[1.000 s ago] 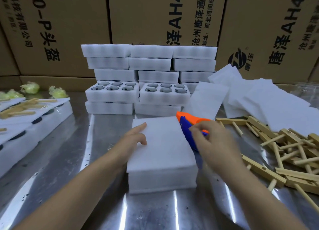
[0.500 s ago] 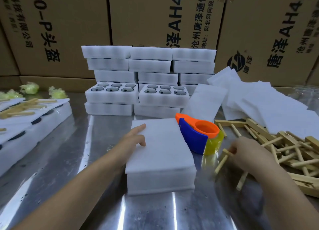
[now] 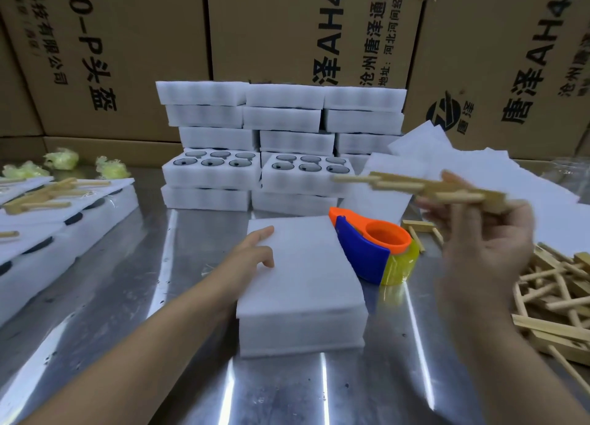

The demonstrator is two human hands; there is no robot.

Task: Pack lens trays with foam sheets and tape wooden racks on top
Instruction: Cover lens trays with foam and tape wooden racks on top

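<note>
A white foam sheet covers a lens tray in the middle of the steel table. My left hand rests on the sheet's left edge with straight fingers. My right hand is raised at the right and grips a blurred wooden rack, held in the air above and behind the tape dispenser. The orange and blue tape dispenser with yellow tape lies beside the tray's right edge.
Stacked foam lens trays stand behind, two open ones showing lenses. Loose foam sheets lie at the back right, a pile of wooden racks at the right. Packed trays with racks line the left. Cardboard boxes wall the back.
My right hand let go of the tape dispenser, reached into the rack pile, and has lifted one wooden rack up into the air. My left hand stayed on the foam sheet.
</note>
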